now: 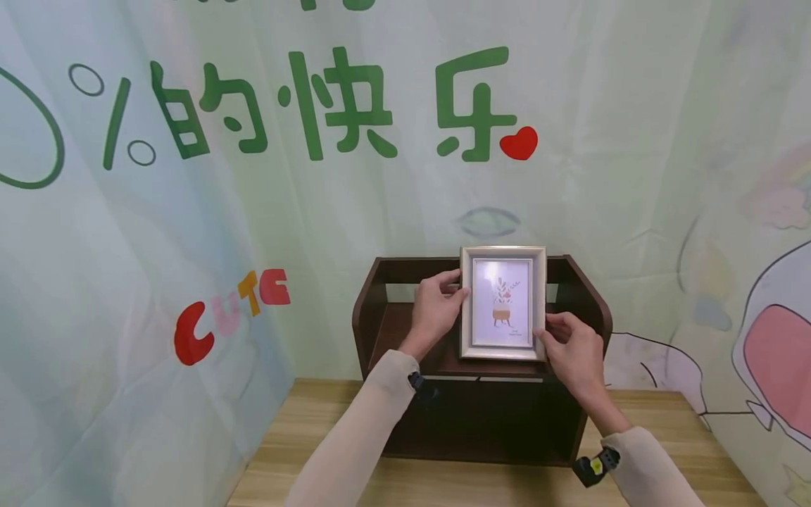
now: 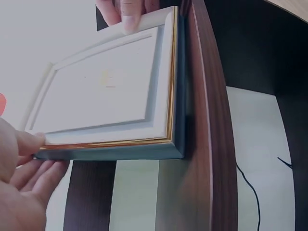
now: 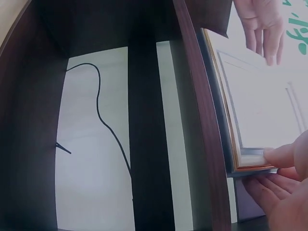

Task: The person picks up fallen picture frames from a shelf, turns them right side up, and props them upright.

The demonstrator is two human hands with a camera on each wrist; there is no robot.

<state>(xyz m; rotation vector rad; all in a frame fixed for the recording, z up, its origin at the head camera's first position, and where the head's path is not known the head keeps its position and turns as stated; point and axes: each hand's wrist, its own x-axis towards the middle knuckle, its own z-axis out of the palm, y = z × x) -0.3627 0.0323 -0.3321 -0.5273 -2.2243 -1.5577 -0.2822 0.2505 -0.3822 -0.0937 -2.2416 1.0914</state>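
A picture frame [image 1: 503,303] with a pale gold border and a potted-plant print stands nearly upright at the upper shelf of a dark brown desk shelf [image 1: 595,303]. My left hand [image 1: 437,303] pinches its left side, thumb at the front and fingers behind. Lower on the opposite side, my right hand [image 1: 575,352] grips the border the same way. In the left wrist view the frame [image 2: 101,86] has its lower edge close along the shelf board [image 2: 211,125]. Glare washes out the print in both wrist views.
The shelf stands on a light wooden table [image 1: 304,422] against a pale green printed curtain [image 1: 405,197]. Below the upper board is an open lower compartment [image 1: 475,422]. A thin black cable [image 3: 99,103] shows behind the shelf's back opening in the right wrist view.
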